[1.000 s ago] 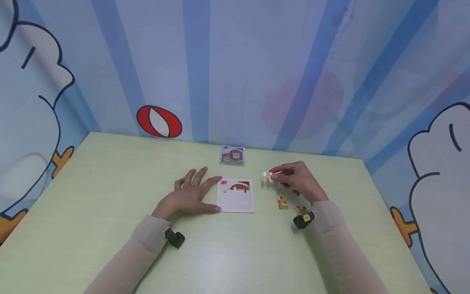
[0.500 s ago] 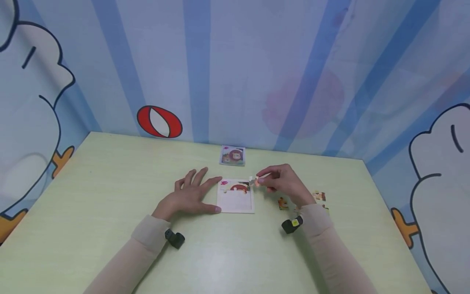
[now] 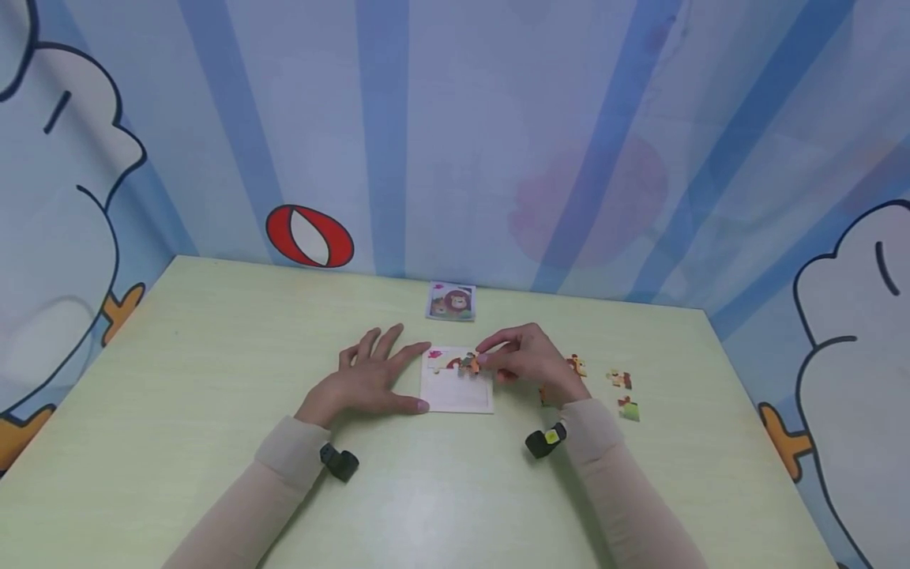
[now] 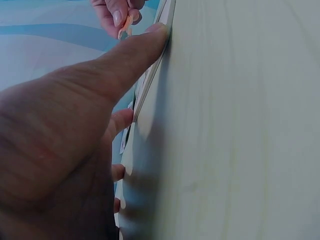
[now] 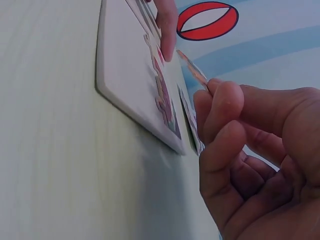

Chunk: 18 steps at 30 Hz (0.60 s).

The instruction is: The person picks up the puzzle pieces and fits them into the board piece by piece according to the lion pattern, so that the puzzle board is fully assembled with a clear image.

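Note:
Between thumb and fingers, my right hand pinches a jigsaw piece. In the right wrist view that jigsaw piece is held tilted, clear of the white puzzle tray. Along the far side of the puzzle tray lies a row of placed pieces, partly covered by the held one in the head view. My left hand spreads its fingers on the table, and its thumb and index fingertips touch the tray's left edge.
Behind the tray, a lion picture card lies near the back of the table. Loose jigsaw pieces lie to the right, some partly hidden by my right hand and wrist. A printed cloth hangs behind the table.
My right hand has moved left with the jigsaw piece, from beside the tray to over its upper right part. More loose pieces now show behind it. The left hand stays put.

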{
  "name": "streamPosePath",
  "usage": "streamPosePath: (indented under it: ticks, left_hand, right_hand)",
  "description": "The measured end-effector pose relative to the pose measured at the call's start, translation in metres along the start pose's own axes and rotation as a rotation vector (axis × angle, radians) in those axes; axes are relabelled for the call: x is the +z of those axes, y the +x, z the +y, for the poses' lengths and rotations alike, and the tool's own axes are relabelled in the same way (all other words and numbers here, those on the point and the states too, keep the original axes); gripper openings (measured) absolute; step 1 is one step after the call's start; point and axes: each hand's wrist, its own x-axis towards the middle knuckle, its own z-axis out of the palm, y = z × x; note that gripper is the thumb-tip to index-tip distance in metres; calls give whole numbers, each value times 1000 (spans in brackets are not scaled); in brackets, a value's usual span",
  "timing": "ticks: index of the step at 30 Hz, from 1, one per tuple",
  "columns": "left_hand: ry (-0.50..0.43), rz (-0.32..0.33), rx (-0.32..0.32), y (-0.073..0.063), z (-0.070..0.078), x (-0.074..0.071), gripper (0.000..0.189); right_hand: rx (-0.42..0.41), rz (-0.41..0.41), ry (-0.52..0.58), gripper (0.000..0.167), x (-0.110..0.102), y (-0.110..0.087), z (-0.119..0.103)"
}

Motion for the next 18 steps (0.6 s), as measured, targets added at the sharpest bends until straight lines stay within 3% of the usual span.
streamPosePath:
  ticks: [8, 18]
  left_hand:
    - [18, 9, -2, 6, -7, 7, 103]
    - [4, 15, 30, 4, -7, 4, 103]
  right_hand:
    - [-41, -30, -15, 17, 17, 3, -4]
    - [-61, -53, -25, 15, 32, 8, -4]
